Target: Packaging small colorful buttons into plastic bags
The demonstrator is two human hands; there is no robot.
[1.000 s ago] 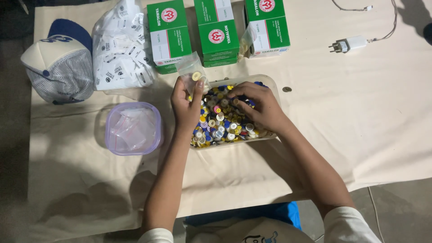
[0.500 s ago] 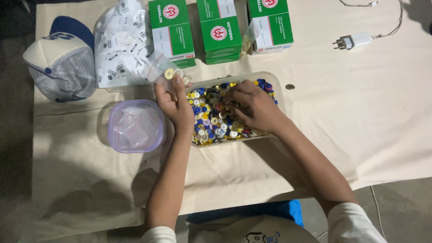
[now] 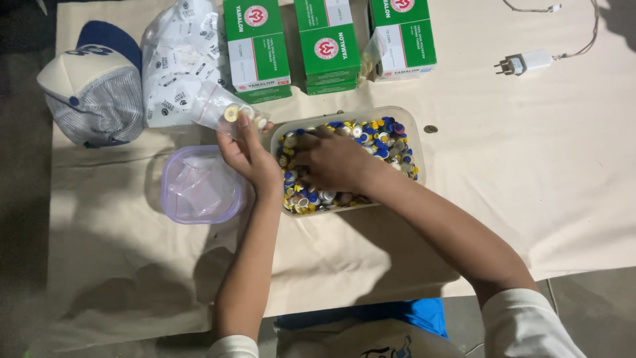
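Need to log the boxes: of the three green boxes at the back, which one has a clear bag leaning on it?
The right box. A small clear bag rests against its left side; the middle box and left box have none.

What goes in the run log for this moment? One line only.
left hand: grip on small clear bag holding caps | right hand: in tray of coloured caps | lidded tub: beside tray, untouched
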